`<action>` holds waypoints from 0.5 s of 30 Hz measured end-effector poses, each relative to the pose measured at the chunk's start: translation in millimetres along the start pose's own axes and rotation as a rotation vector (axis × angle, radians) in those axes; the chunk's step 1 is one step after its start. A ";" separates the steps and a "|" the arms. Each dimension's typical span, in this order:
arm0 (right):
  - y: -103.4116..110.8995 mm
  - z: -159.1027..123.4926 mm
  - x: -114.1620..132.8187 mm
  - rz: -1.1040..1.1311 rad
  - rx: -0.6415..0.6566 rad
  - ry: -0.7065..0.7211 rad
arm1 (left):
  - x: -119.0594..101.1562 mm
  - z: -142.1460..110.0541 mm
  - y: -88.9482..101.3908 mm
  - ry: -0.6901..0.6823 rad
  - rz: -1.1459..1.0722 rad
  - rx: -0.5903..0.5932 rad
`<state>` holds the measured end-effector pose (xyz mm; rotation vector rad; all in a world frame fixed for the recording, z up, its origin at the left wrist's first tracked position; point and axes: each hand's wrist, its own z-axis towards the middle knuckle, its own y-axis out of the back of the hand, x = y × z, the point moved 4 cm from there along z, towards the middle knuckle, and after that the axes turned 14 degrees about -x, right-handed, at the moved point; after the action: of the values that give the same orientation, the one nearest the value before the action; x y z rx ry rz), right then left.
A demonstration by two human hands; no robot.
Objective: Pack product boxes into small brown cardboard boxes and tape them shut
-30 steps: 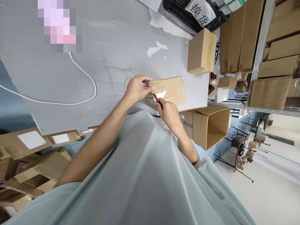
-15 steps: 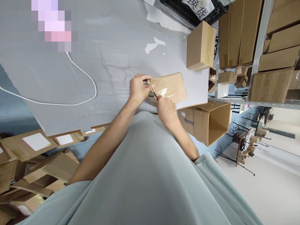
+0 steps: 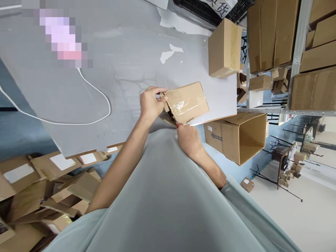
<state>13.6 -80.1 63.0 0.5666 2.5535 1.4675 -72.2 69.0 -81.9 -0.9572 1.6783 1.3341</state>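
Observation:
A small taped cardboard box point(image 3: 187, 99) lies on the grey table near its front edge, slightly turned. At the box's left end my left hand point(image 3: 152, 102) is closed, with thumb and fingers pinching the corner. A dark gap shows along that end, and a flap hangs loose there. My right hand point(image 3: 189, 138) is in a fist at the near end of the gap, close to my shirt. A cutter with a red part point(image 3: 177, 125) pokes out by its thumb; the rest of the tool is hidden in the fist.
An upright carton point(image 3: 223, 49) stands at the table's right end, below a black crate point(image 3: 210, 10). A white cable point(image 3: 109, 105) loops across the table point(image 3: 126, 42) on the left. An open carton point(image 3: 233, 136) sits off the right edge. Flattened cartons point(image 3: 65, 196) pile up lower left.
My right hand has pulled the cutter toward my body along the box's left end. The gap there is wider. My left hand has shifted slightly left, still on the corner.

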 end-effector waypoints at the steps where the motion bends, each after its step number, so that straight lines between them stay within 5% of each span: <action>1: 5.6 -3.7 -5.4 0.007 0.004 -0.011 | -2.1 0.3 3.0 -0.006 0.020 0.007; 7: 40.6 6.8 -80.0 0.224 -0.270 -0.112 | -50.0 -11.0 1.2 -0.225 0.144 -0.025; 11: 38.5 31.5 -142.9 0.288 -0.413 -0.160 | -93.9 -38.3 -45.8 -0.403 0.193 0.106; 15: 29.7 56.0 -171.1 0.320 -0.380 -0.104 | -103.4 -56.5 -90.9 -0.475 0.271 0.241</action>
<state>195.3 -88.4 48.9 0.9888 2.0957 1.9055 46.4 7.6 -16.3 -0.2488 1.5785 1.3608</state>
